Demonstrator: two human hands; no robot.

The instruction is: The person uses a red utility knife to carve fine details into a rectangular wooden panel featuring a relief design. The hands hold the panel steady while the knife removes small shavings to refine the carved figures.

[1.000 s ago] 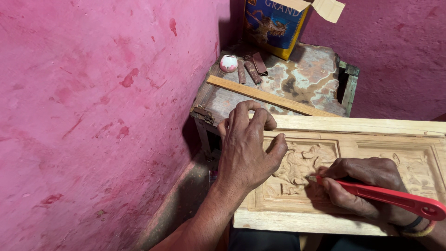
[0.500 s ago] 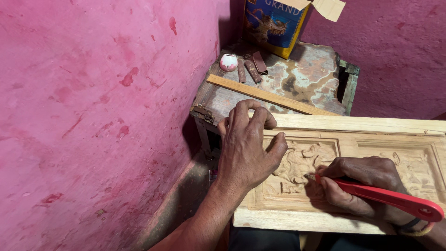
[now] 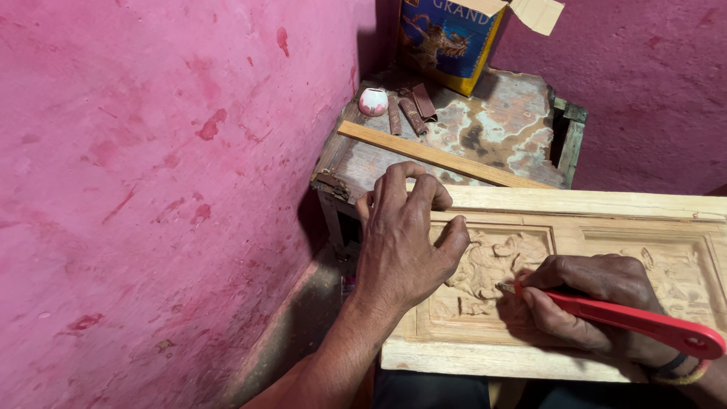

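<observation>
Beside pink wall, left hand fingers curled on carved panel, right hand gripping red tool

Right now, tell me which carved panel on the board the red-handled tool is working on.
The left panel, the one beside the left hand. The right hand holds the red-handled tool with its tip on that carving; the right panel lies untouched.
</observation>
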